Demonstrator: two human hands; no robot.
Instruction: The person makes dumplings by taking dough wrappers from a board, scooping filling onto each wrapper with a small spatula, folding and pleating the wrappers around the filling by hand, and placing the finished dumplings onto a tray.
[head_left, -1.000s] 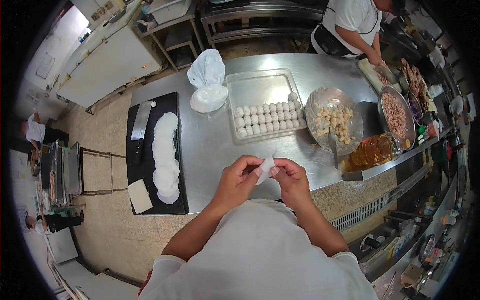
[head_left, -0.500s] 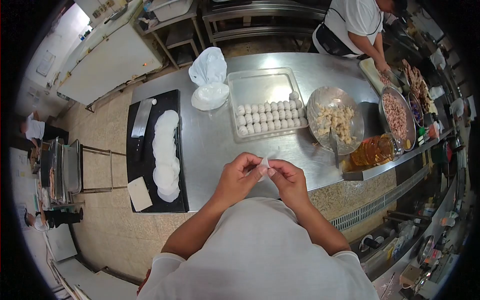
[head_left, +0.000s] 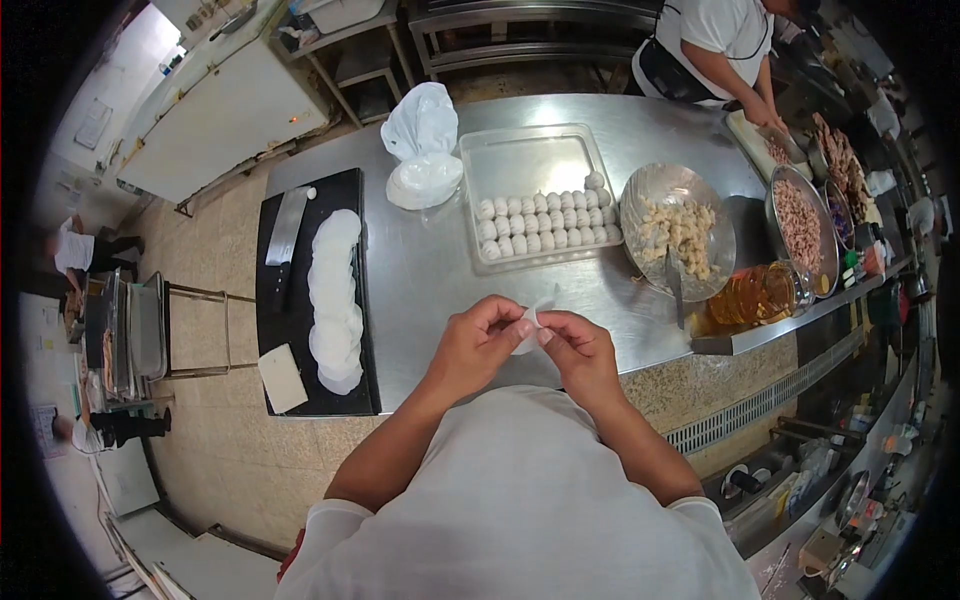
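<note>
Near the front edge of the metal table, my left hand (head_left: 476, 346) and my right hand (head_left: 580, 350) pinch a thin white dumpling wrapper (head_left: 530, 320) between thumbs and fingers. The wrapper is partly folded, and fingers cover much of it; I cannot make out any filling inside. Ahead of my hands, a clear plastic tray (head_left: 520, 150) holds rows of pleated dumplings (head_left: 545, 220). To their right stands a metal bowl (head_left: 638, 190) of pale chunky filling (head_left: 690, 235) with a flat spreading tool (head_left: 674, 290) leaning in it.
Left on a black board (head_left: 275, 360) lie overlapping round wrappers (head_left: 336, 300), a cleaver (head_left: 288, 230) and a white block (head_left: 283, 378). A plastic bag (head_left: 420, 120) sits behind. An oil jug (head_left: 755, 295) and a bowl of chopped meat (head_left: 800, 225) stand right. A co-worker (head_left: 715, 45) cuts there.
Both hands stay together on the wrapper, whose upper edge now looks more curled. The whole view has shifted slightly. The co-worker's hands have moved a little at the cutting board.
</note>
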